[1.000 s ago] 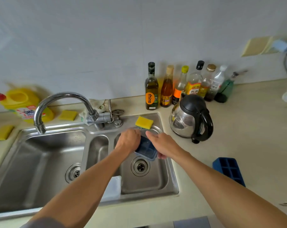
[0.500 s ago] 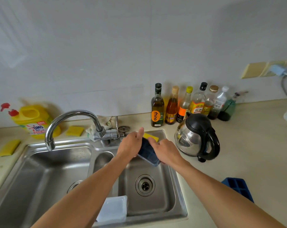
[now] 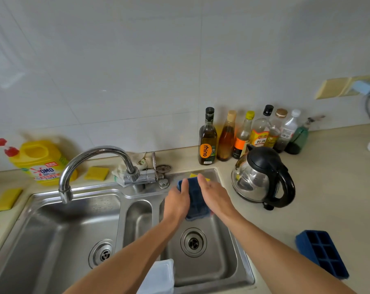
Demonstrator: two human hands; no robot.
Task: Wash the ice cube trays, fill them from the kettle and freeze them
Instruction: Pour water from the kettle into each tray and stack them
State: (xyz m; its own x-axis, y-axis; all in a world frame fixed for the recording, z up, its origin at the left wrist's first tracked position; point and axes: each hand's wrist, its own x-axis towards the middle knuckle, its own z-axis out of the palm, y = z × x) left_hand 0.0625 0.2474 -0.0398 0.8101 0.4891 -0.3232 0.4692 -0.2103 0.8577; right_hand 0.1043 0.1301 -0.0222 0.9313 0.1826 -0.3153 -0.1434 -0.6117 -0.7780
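Observation:
A dark blue ice cube tray (image 3: 195, 197) is held over the right basin of the steel sink (image 3: 209, 279). My left hand (image 3: 176, 203) grips its left edge, thumb over the top. My right hand (image 3: 214, 195) holds its right side, fingers stretched along it. A second blue ice cube tray (image 3: 321, 254) lies on the counter at the right, cells up. The steel and black kettle (image 3: 262, 177) stands on the counter right of the sink. A yellow sponge (image 3: 193, 175) peeks out behind the held tray.
The tap (image 3: 95, 160) points over the left basin, with no water seen running. A clear lid or tray (image 3: 158, 276) lies on the sink's front divider. Several bottles (image 3: 243, 134) line the wall. Yellow detergent (image 3: 38, 161) and sponges (image 3: 7, 199) sit at the left.
Both hands have lifted the tray a little and turned it more upright over the right basin. The camera has tilted up, so the sink sits lower in view.

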